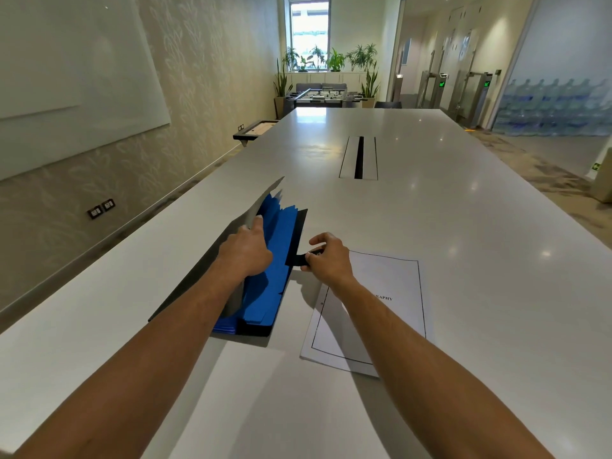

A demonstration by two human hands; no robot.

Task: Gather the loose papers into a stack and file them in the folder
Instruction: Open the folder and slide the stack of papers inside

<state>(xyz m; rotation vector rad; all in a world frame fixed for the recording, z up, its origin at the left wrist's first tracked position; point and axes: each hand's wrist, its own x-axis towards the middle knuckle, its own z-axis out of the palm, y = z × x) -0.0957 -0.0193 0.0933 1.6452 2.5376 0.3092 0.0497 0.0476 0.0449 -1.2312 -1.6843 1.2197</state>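
One folder point(265, 276) lies open on the table point(430, 226) at centre left of the frame, its blue dividers fanned between a black back panel on the right and a grey front flap on the left; no loose sheet shows among the dividers. One stack of papers point(390, 293), topped by a bordered title page, lies flat just right of the folder, partly under the right forearm. The left hand point(245, 250) rests on the dividers with fingers together against the flap, while the right hand point(328, 256) has its fingers clamped on the folder's black tab point(296, 260).
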